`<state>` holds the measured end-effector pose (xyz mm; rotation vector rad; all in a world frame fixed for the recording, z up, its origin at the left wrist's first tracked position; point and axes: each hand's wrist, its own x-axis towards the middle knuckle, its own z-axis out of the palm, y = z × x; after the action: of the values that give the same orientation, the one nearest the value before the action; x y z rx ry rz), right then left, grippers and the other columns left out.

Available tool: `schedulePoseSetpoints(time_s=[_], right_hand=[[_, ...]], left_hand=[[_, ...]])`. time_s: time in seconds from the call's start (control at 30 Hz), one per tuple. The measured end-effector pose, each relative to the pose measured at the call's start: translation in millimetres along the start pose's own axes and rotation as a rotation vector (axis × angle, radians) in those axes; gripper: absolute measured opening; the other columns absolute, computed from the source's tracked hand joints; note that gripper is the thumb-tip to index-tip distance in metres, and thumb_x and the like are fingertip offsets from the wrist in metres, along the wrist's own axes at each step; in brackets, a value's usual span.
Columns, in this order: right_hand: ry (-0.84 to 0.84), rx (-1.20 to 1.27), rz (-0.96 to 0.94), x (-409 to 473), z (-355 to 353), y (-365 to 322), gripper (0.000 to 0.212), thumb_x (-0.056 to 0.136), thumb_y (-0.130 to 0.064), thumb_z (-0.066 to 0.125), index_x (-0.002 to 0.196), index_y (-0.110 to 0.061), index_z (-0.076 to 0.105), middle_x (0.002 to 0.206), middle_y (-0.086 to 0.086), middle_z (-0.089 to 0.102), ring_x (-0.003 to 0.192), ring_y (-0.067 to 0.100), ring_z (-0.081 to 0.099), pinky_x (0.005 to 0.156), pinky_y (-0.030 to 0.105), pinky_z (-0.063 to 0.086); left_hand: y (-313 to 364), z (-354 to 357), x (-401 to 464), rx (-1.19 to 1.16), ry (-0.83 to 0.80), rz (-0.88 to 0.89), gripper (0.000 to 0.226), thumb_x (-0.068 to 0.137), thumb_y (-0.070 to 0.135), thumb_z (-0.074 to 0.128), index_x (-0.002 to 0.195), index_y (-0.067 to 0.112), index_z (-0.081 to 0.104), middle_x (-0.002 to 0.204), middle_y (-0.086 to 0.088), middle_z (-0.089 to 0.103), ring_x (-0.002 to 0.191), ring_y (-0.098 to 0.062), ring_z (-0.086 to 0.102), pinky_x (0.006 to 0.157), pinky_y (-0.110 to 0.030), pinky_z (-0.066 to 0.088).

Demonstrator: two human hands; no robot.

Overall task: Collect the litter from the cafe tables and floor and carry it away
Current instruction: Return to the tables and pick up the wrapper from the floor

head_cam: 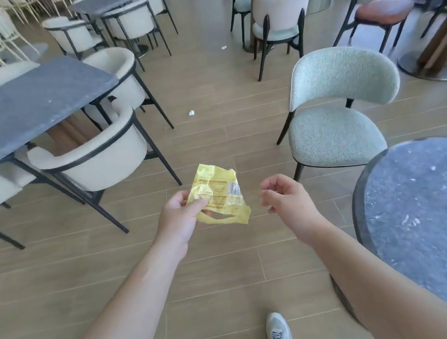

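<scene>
While both arms reach forward over the wooden floor [225,263], the left hand [179,216] pinches a crumpled yellow wrapper [217,194] at its left edge, thumb on top and fingers [181,198] curled beneath. The wrapper is held in the air above the floor, between the two hands, barcode side up. The right hand [282,195] hangs just right of the wrapper, apart from it, its fingers loosely curled and holding nothing.

Two small white paper scraps lie on the floor ahead. The nearer scrap [191,113] sits in the aisle between the cream armchair [94,159] and the pale green chair [334,121]. The farther scrap [224,47] lies beyond it, near the legs of a second pale chair [278,21].

A rectangular dark stone desk [30,105] stands at left with cream armchairs tucked round it. A round dark stone desk [424,219] occupies the right edge, its top showing pale flecks; whether these are crumbs or part of the stone cannot be told. A grey trainer [279,332] shows at the bottom of the view, planted on the floor.
</scene>
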<state>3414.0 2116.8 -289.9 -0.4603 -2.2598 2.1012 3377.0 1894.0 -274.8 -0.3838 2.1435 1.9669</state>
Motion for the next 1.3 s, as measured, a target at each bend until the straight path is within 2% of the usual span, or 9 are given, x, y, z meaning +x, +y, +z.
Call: schedulePoseSetpoints(time_s=[0.13, 0.27, 0.4, 0.47, 0.77, 0.93, 1.0, 1.17, 1.3], right_hand=[[-0.01, 0.004, 0.001, 59.0, -17.8, -14.7, 0.016, 0.082, -0.015, 0.062, 0.079, -0.031, 0.066, 0.07, -0.013, 0.064, 0.066, 0.01, 0.061, 0.062, 0.026, 0.051], [0.001, 0.005, -0.011, 102.4, -27.8, -27.1, 0.013, 0.083, -0.012, 0.061, 0.084, -0.024, 0.065, 0.066, -0.015, 0.063, 0.062, 0.005, 0.06, 0.057, 0.021, 0.05], [0.002, 0.015, -0.002, 131.5, -29.6, -33.8, 0.012, 0.084, -0.008, 0.061, 0.086, -0.02, 0.065, 0.063, -0.013, 0.062, 0.06, 0.006, 0.058, 0.055, 0.02, 0.048], [0.007, 0.017, 0.002, 145.5, -28.4, -34.9, 0.012, 0.085, -0.007, 0.061, 0.087, -0.018, 0.064, 0.065, -0.01, 0.062, 0.061, 0.007, 0.057, 0.056, 0.021, 0.047], [0.051, -0.017, 0.039, 214.1, 13.3, -37.7, 0.014, 0.086, -0.008, 0.062, 0.085, -0.021, 0.064, 0.071, -0.005, 0.064, 0.06, 0.009, 0.057, 0.058, 0.021, 0.049], [0.109, -0.054, 0.073, 272.4, 56.0, -46.7, 0.019, 0.082, -0.014, 0.063, 0.077, -0.031, 0.066, 0.068, -0.009, 0.064, 0.06, 0.009, 0.057, 0.058, 0.022, 0.049], [0.127, -0.085, 0.082, 296.6, 76.5, -52.4, 0.02, 0.079, -0.017, 0.062, 0.076, -0.036, 0.065, 0.067, -0.011, 0.064, 0.06, 0.008, 0.058, 0.059, 0.024, 0.049], [0.162, -0.119, 0.112, 346.6, 120.6, -68.2, 0.013, 0.074, -0.023, 0.063, 0.077, -0.035, 0.066, 0.067, -0.013, 0.066, 0.059, 0.004, 0.057, 0.064, 0.027, 0.051], [0.193, -0.125, 0.133, 373.9, 144.5, -77.0, 0.014, 0.069, -0.026, 0.061, 0.08, -0.033, 0.067, 0.067, -0.011, 0.067, 0.061, 0.009, 0.056, 0.066, 0.034, 0.051]], left_hand=[[24.0, 24.4, 48.1, 0.024, -0.002, -0.011, 0.015, 0.089, 0.005, 0.069, 0.09, 0.02, 0.069, 0.086, -0.002, 0.077, 0.076, -0.021, 0.069, 0.061, -0.029, 0.044], [43.7, 43.9, 84.1, -0.007, -0.008, -0.029, 0.013, 0.089, 0.005, 0.069, 0.09, 0.018, 0.067, 0.088, -0.003, 0.074, 0.073, -0.019, 0.068, 0.068, -0.031, 0.046], [59.1, 51.3, 115.3, -0.074, -0.013, -0.087, 0.014, 0.09, 0.007, 0.068, 0.091, 0.02, 0.065, 0.082, 0.003, 0.075, 0.066, -0.012, 0.066, 0.057, -0.025, 0.039], [63.5, 49.8, 132.3, -0.119, -0.011, -0.113, 0.015, 0.091, 0.007, 0.067, 0.093, 0.021, 0.064, 0.082, 0.006, 0.076, 0.068, -0.012, 0.064, 0.057, -0.027, 0.033], [70.9, 36.7, 219.0, -0.138, -0.083, -0.112, 0.015, 0.094, 0.008, 0.063, 0.095, 0.023, 0.068, 0.079, 0.007, 0.075, 0.061, -0.009, 0.063, 0.063, -0.031, 0.036], [79.9, 18.6, 299.1, -0.041, -0.151, -0.101, 0.008, 0.094, 0.018, 0.066, 0.093, 0.022, 0.072, 0.086, 0.003, 0.076, 0.078, -0.018, 0.066, 0.077, -0.037, 0.04], [87.4, 10.6, 331.1, -0.037, -0.182, -0.098, 0.005, 0.087, 0.019, 0.072, 0.092, 0.021, 0.071, 0.086, 0.001, 0.076, 0.078, -0.02, 0.064, 0.083, -0.038, 0.039], [104.3, -9.6, 398.7, -0.03, -0.275, -0.019, 0.03, 0.07, 0.02, 0.07, 0.1, 0.018, 0.066, 0.088, 0.001, 0.076, 0.068, -0.014, 0.069, 0.081, -0.039, 0.049], [112.7, -19.7, 436.8, -0.029, -0.354, 0.062, 0.041, 0.074, 0.019, 0.067, 0.113, 0.03, 0.061, 0.096, -0.009, 0.077, 0.073, -0.026, 0.071, 0.082, -0.045, 0.055]])
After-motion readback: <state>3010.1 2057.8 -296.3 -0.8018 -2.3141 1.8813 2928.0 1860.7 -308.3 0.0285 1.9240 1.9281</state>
